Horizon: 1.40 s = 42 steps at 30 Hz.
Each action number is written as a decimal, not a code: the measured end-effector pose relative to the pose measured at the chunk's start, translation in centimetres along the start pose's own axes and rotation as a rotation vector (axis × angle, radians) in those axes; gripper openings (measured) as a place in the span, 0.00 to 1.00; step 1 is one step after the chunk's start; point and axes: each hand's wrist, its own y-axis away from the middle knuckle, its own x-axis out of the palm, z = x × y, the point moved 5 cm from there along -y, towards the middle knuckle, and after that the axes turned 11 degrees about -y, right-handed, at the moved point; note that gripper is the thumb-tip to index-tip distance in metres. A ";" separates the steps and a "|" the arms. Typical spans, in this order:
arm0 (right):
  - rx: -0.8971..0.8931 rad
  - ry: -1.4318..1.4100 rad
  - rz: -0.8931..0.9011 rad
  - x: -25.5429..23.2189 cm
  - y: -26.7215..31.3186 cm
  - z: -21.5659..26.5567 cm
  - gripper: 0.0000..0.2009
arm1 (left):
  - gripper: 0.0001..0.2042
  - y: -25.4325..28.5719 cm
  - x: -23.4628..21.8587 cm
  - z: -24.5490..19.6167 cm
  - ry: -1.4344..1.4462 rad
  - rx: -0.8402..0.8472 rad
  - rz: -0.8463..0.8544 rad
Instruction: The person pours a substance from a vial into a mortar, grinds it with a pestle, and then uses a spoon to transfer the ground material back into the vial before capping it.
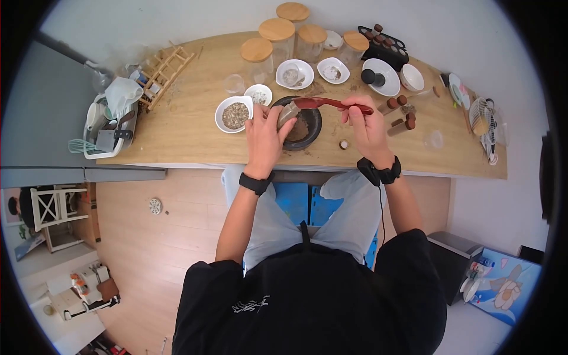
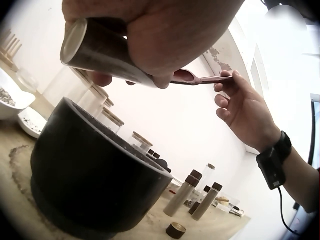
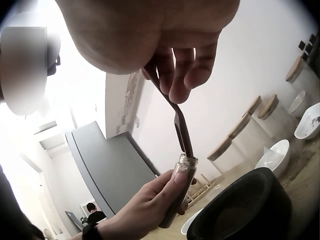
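Note:
My left hand (image 1: 264, 141) grips a small glass bottle (image 1: 286, 116), tilted over the black mortar (image 2: 95, 170). Brownish-grey powder shows inside the bottle. Its open mouth (image 3: 188, 159) points up toward my right hand (image 1: 369, 135), which pinches the handle of a dark red spoon (image 1: 319, 102). In the right wrist view the spoon's tip is right at the bottle's mouth. Brown powder (image 1: 300, 127) lies in the mortar. A loose brown cap (image 2: 175, 230) sits on the table just right of the mortar.
White bowls (image 1: 220, 121) with coarse grains and powders stand left of and behind the mortar. Wooden-lidded jars (image 1: 257, 53) line the back. Brown-capped bottles (image 1: 402, 126) stand near my right hand. A basket of utensils (image 1: 112, 127) is at far left. Spilled powder marks the wooden table (image 1: 195, 142).

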 end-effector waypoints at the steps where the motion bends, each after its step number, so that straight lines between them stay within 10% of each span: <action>1: -0.001 0.014 0.008 0.1 0.1 -0.2 0.10 | 0.18 0.0 0.0 0.0 -0.008 0.003 -0.008; 20: 0.011 -0.125 -0.250 -0.5 1.9 -4.1 0.11 | 0.19 1.4 0.1 2.7 0.108 -0.039 -0.151; 23: 0.167 0.051 -0.063 0.4 1.7 -6.1 0.11 | 0.16 2.8 1.2 6.1 0.256 -0.146 -0.216; 29: -0.126 0.406 0.258 4.5 1.4 -4.1 0.10 | 0.11 5.9 5.1 10.6 0.727 -0.362 -0.088; 34: 0.184 0.336 0.378 3.1 2.5 -4.2 0.11 | 0.11 7.7 7.4 12.8 0.653 -0.444 -0.206; 42: 0.068 0.395 0.397 4.8 2.2 -3.2 0.10 | 0.16 7.4 7.0 10.8 0.273 -0.152 -0.334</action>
